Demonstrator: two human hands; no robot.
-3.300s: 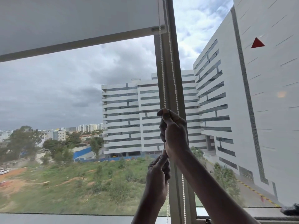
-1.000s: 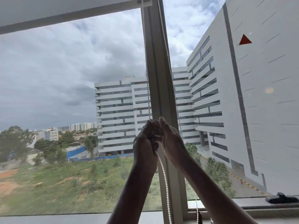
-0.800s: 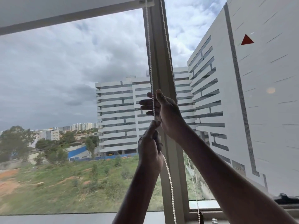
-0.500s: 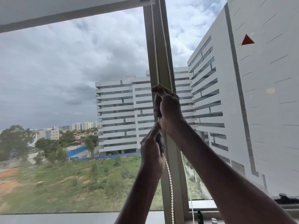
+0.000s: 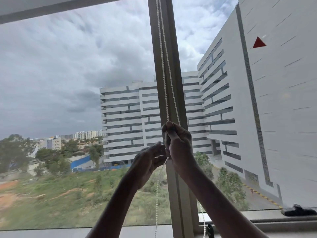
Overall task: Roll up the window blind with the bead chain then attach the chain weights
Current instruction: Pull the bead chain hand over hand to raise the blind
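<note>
The white bead chain [image 5: 165,79] hangs in two strands down the grey window post [image 5: 169,48]. My right hand [image 5: 178,141] is closed around the front strand at mid height. My left hand [image 5: 148,162] sits just below and to the left, fingers loosened and spread, the chain running across its fingertips and hanging down [image 5: 157,194] to the sill. The blind's bottom bar [image 5: 51,10] is at the very top left, almost out of view. No chain weight is visible.
A black window handle [image 5: 299,210] lies on the right sill. A small dark object [image 5: 210,229] stands at the foot of the post. The grey sill [image 5: 51,233] runs along the bottom. Buildings and greenery lie beyond the glass.
My right hand has pulled the chain down from about upper-middle height to meet my left hand. My left hand has loosened its grip. The blind's bar has risen higher in the window.
</note>
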